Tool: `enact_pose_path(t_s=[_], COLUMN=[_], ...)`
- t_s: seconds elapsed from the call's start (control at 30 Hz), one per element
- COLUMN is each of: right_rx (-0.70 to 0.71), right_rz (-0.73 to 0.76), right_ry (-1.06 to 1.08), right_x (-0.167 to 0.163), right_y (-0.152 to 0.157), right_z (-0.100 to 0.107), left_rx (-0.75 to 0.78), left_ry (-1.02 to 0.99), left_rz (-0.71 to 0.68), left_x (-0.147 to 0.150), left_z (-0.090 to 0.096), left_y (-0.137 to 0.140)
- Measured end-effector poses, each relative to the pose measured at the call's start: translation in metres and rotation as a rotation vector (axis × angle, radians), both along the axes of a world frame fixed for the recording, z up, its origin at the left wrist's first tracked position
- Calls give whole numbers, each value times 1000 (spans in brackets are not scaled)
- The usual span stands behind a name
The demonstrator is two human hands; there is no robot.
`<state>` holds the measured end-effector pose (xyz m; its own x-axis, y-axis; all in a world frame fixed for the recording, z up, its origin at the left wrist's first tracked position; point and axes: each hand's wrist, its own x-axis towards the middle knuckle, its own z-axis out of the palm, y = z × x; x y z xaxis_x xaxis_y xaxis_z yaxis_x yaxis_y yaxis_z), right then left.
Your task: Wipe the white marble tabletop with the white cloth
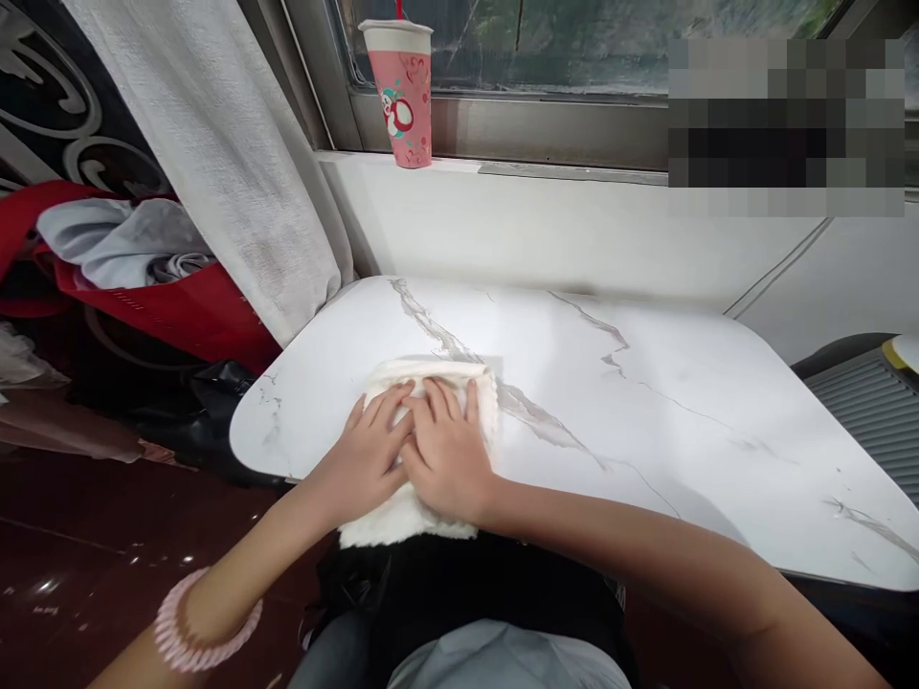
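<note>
Pale grey clothing (503, 660) covers your body at the bottom of the view, with black fabric (509, 584) between it and the near edge of the white tabletop (689, 450), which is marbled with grey-brown veins. Your left forearm comes up past the near-left corner, wearing a pink coiled band (205, 622); your right forearm crosses over the near edge from the other side.

You have both palms down on a cream cloth (435, 522), toward the left half of the near edge. Your left hand (369, 469) lies open on it, fingers pointing toward the far edge. Your right hand (449, 455) is open too, fingers a little spread, its thumb side overlapping your left thumb; neither hand is gripping. The cloth's upper border lies flat on the tabletop above your fingertips, and its lower part runs down past the near edge.

Beyond the far edge, nearer the far-left corner, a pink patterned paper cup (413, 120) with a red straw (399, 10) stands upright on a ledge (517, 172) beneath the window (589, 48). A white curtain (230, 144) hangs down to the far-left corner. Left of the tabletop, you can see a red bag (187, 311) holding grey fabric (122, 239).
</note>
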<state>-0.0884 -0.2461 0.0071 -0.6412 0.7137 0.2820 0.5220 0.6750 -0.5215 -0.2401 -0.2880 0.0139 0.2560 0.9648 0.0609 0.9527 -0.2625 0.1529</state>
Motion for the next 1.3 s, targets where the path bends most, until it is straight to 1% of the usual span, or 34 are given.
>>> enact_pose_path(t_s=[0.07, 0.17, 0.27, 0.33, 0.43, 0.53, 0.67, 0.73, 0.8, 0.9, 1.0, 1.07, 1.17, 1.3], right_rx=[-7, -14, -10, -7, -2, 10, 33, 51, 69, 76, 67, 66, 82, 121], right_rz=[29, 50, 43, 31, -15, -101, -242, -291, -315, -316, -303, -304, -315, -316], right_ry=[-7, -16, -34, -36, -8, 8, -1, -12, -19, -8, 11, 21, 26, 5], right_x=[-8, -20, -29, -34, -40, -42, -41, -40, -39, -36, -36, -37, -39, -39], right_y=[-2, 0, 11, 24, 53, 90, 139, 163, 185, 215, 236, 244, 250, 248], right_z=[2, 4, 4, 3, 2, 0, -4, -7, -9, -11, -10, -10, -10, -12], left_rx=[15, 18, -2, -26, -46, -34, -26, -14, 7, 34, 54, 68, 86, 108], left_ry=[-21, -47, -44, -33, -14, 4, -7, -21, -50, -97, -96, -94, -110, -123], left_rz=[12, 11, 8, 10, 14, -6, -124, -162, -168, -145, -132, -129, -131, -121], left_x=[-11, -27, -39, -45, -49, -46, -41, -39, -36, -34, -33, -34, -35, -35], left_z=[-3, -6, -8, -9, -11, -11, -10, -11, -14, -17, -19, -20, -21, -23], left_y=[-5, -4, 9, 24, 58, 105, 174, 205, 231, 258, 275, 283, 289, 287])
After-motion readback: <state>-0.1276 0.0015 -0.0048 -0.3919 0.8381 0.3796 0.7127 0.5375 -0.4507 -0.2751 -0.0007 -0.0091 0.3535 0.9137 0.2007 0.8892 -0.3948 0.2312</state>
